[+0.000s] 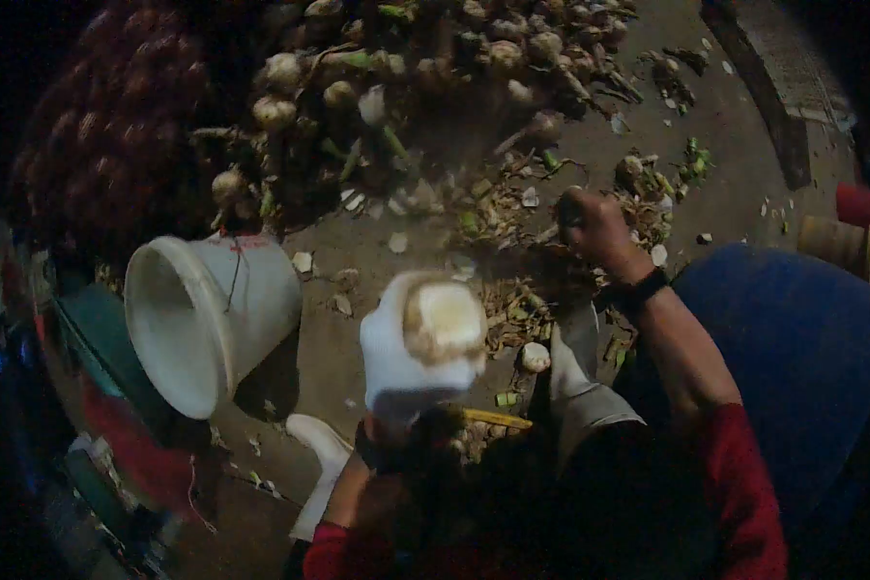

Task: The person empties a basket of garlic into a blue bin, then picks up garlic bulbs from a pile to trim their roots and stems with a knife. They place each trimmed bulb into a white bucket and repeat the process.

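My left hand (385, 340), in a white glove, is raised close to the camera, blurred by motion. It is closed on a pale garlic bulb (449, 319) with a broad cream face and a brownish edge. My bare right hand (597, 230), wearing a dark wristband, makes a fist above the scraps on the floor. Whatever is inside that fist, if anything, is hidden in shadow. Below it, peelings and cut stalks (517, 314) lie strewn about. One trimmed bulb (536, 358) rests near my boot.
Many garlic bulbs with stalks (275, 114) are heaped ahead. A white bucket (266, 290) lies tipped at left, its mouth facing left. My white boots (324, 449) flank a narrow yellow object (496, 419). To the right are a large blue thing (778, 329) and a red container (858, 206).
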The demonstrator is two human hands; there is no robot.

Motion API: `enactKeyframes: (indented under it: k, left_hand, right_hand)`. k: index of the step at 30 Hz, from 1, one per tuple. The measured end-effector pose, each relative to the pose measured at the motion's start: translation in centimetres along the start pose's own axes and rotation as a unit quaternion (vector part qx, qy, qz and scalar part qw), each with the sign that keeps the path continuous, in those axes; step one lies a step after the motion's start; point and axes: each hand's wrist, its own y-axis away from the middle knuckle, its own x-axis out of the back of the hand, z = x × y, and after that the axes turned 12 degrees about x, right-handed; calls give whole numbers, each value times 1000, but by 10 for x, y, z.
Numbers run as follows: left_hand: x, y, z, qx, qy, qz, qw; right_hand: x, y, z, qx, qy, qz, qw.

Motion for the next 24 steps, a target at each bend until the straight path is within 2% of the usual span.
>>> enactKeyframes:
  k: [2,3,4,6,8,10,11,12,13,14,16,17,18,19,20,21,22,23,24]
  left_hand:
    - [4,-21,-3,14,45,22,999]
    - [10,-31,-12,-50,-64,30,996]
    - [6,-35,-7,-51,-59,30,996]
    - [3,-36,3,15,64,23,998]
    - [7,-47,-22,-17,86,9,996]
    - [1,-47,-30,3,341,-43,939]
    - [-9,-42,-30,11,450,-37,892]
    - [-10,-29,-24,16,451,-42,891]
    - [-9,-13,-18,46,492,-58,867]
    - [-7,-1,-18,77,531,-79,840]
    - [12,21,-43,183,369,-160,897]
    - [16,29,-49,184,374,-167,893]
    - [20,35,-50,108,109,-291,945]
    - [26,40,-50,25,-168,-386,907]
    - [33,40,-50,28,-168,-387,906]
    - [39,38,-50,-9,-207,-348,914]
    - [40,37,-48,-43,-245,-307,919]
    - [38,30,-43,8,-257,-238,937]
    - [34,20,-37,119,-219,-187,950]
  right_hand:
    - [1,-4,-21,62,-82,26,994]
    - [-2,-7,-33,67,-66,31,995]
    - [-8,-6,-43,66,-54,30,996]
    - [-3,-6,-64,35,-85,14,996]
    - [4,-13,-84,-25,-130,59,989]
    - [-6,-11,-79,-42,-139,64,987]
    - [-23,-4,-60,-60,-99,-9,993]
    - [-34,5,-43,-81,-56,-82,992]
    - [-30,9,-34,-101,-60,-120,986]
    - [-26,15,-27,-111,-50,-115,986]
    - [-17,26,-30,-95,-93,64,989]
    - [-5,21,-27,-107,-92,95,985]
    - [4,15,-13,-107,-86,96,986]
    - [12,13,1,-121,-21,96,988]
    - [18,11,12,-133,41,94,986]
    - [16,11,25,-133,39,91,986]
    - [8,13,38,-52,75,104,990]
    - [0,19,49,28,109,118,987]
    - [-3,20,50,26,107,114,987]
